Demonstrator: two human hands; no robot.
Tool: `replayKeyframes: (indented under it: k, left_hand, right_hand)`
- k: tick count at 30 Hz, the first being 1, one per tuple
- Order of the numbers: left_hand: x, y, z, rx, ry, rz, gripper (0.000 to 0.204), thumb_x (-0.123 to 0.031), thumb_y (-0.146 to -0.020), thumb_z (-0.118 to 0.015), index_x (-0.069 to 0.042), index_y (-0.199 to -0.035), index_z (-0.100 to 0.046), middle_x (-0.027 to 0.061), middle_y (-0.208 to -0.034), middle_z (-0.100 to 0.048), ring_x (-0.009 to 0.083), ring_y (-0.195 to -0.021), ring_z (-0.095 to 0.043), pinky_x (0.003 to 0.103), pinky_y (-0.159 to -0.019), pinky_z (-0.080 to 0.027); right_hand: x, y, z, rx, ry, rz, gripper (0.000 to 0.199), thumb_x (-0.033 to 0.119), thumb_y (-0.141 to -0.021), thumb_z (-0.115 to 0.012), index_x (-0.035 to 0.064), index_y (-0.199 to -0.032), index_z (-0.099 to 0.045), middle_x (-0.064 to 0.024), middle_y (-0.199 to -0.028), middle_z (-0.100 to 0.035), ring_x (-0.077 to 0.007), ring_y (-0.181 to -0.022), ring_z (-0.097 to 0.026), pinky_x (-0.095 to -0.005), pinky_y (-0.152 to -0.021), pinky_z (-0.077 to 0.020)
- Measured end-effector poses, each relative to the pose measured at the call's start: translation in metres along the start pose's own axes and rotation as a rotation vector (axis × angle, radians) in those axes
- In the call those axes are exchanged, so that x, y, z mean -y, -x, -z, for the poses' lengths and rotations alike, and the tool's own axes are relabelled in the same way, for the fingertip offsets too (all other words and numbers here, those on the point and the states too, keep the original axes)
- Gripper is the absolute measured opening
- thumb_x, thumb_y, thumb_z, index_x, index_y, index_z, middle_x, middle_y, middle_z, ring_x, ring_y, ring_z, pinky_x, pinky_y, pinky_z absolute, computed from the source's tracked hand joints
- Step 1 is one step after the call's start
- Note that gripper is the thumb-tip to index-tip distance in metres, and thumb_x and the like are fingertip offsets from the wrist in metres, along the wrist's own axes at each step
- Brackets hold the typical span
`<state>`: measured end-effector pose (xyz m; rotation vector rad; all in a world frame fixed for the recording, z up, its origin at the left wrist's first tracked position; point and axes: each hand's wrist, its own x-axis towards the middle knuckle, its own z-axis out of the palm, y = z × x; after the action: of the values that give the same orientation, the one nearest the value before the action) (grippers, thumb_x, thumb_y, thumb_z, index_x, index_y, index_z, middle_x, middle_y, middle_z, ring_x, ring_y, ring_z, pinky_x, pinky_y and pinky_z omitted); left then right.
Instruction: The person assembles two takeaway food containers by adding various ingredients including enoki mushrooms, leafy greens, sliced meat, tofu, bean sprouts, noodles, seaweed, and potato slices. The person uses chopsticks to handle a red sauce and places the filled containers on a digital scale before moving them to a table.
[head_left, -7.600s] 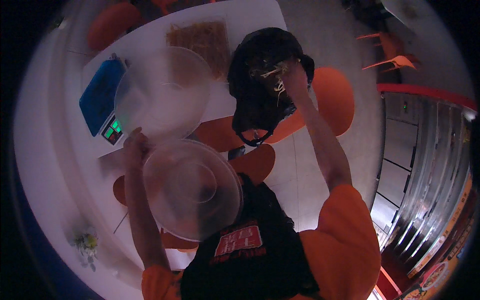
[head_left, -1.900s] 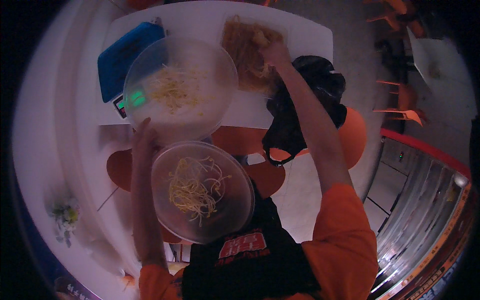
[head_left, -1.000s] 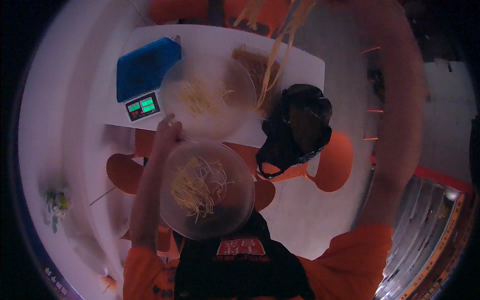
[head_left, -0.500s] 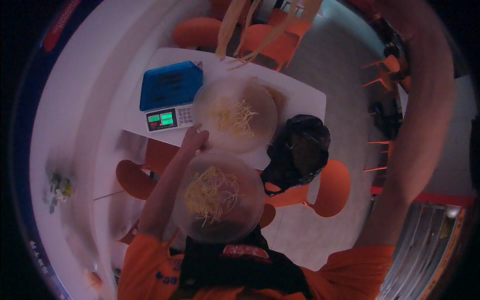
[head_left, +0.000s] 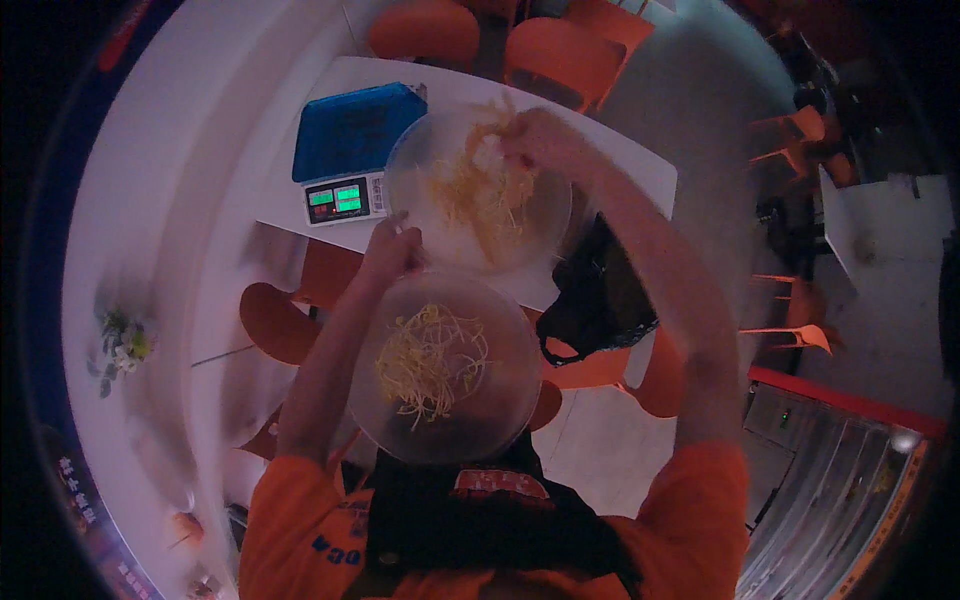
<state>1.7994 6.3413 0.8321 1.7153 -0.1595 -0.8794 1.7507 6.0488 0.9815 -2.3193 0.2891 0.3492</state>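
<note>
Two translucent round bowls sit one behind the other. The near bowl (head_left: 500,400) holds a loose heap of bean sprouts (head_left: 430,360). My left hand (head_left: 395,250) is closed at the near-left rim of the far bowl (head_left: 415,225), close to where the bowls meet. Over the far bowl, my right hand (head_left: 540,140) reaches in with fingers closed on flat tan strips (head_left: 490,145), whose exact kind I cannot make out. Part of the strips trails down into the bowl among pale sprouts (head_left: 515,205).
A scale (head_left: 355,135) with a blue tray and lit green display stands left of the far bowl on the white table (head_left: 640,180). A black plastic bag (head_left: 600,290) lies at the right, partly behind my right forearm. Orange chairs (head_left: 425,30) surround the table.
My right hand has come down from high at the right to the far bowl. The strips, which hung in the air above the table, are now lowered into that bowl.
</note>
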Motion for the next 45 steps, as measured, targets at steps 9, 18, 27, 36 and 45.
replayKeyframes:
  k: [9,18,27,36,45]
  left_hand:
    - [0.009,0.008,0.024,-0.074,0.091,0.070,0.059,-0.011,-0.079,-0.056,0.005,-0.134,-0.042,0.0143,-0.086,-0.061,0.0200,-0.067,-0.062,0.031,-0.057,-0.052]
    - [0.042,0.027,0.095,-0.094,-0.694,-0.307,0.054,-0.017,-0.082,-0.060,-0.001,-0.132,-0.049,0.0100,-0.099,-0.063,0.0179,-0.087,-0.060,0.033,-0.070,-0.051]
    - [0.010,0.050,0.092,-0.196,0.025,0.091,0.052,-0.015,-0.086,-0.049,0.003,-0.135,-0.044,0.0088,-0.100,-0.062,0.0154,-0.076,-0.059,0.028,-0.057,-0.050]
    - [0.005,0.036,0.078,-0.188,0.017,0.090,0.060,-0.025,-0.085,-0.053,0.001,-0.138,-0.040,0.0082,-0.103,-0.059,0.0146,-0.075,-0.057,0.028,-0.050,-0.046]
    - [-0.005,0.030,0.070,-0.183,0.078,0.127,0.060,-0.010,-0.082,-0.053,0.001,-0.139,-0.038,0.0055,-0.088,-0.056,0.0140,-0.066,-0.054,0.029,-0.049,-0.045]
  right_hand:
    - [-0.145,-0.030,-0.055,-0.451,-0.156,-0.158,0.053,0.037,-0.082,-0.063,0.0080,-0.126,-0.057,-0.0170,-0.128,-0.056,-0.0315,-0.117,-0.053,-0.0376,-0.102,-0.0378]
    - [-0.264,-0.085,-0.189,-0.541,0.060,-0.537,0.035,0.029,-0.081,-0.068,0.0036,-0.105,-0.068,-0.0180,-0.108,-0.066,-0.0357,-0.103,-0.062,-0.0464,-0.089,-0.0494]
    - [-0.278,-0.101,-0.176,-0.589,-0.089,-0.516,0.038,0.029,-0.076,-0.070,-0.0013,-0.098,-0.066,-0.0222,-0.102,-0.066,-0.0346,-0.091,-0.066,-0.0421,-0.077,-0.0536]
    - [-0.274,-0.051,-0.049,-0.492,-0.010,-0.050,0.030,0.033,-0.076,-0.072,0.0039,-0.073,-0.069,-0.0082,-0.068,-0.066,-0.0214,-0.058,-0.062,-0.0338,-0.058,-0.0516]
    - [-0.253,-0.058,-0.007,-0.451,0.081,-0.312,0.032,0.030,-0.077,-0.073,0.0026,-0.061,-0.065,-0.0074,-0.054,-0.060,-0.0167,-0.050,-0.057,-0.0326,-0.049,-0.0453]
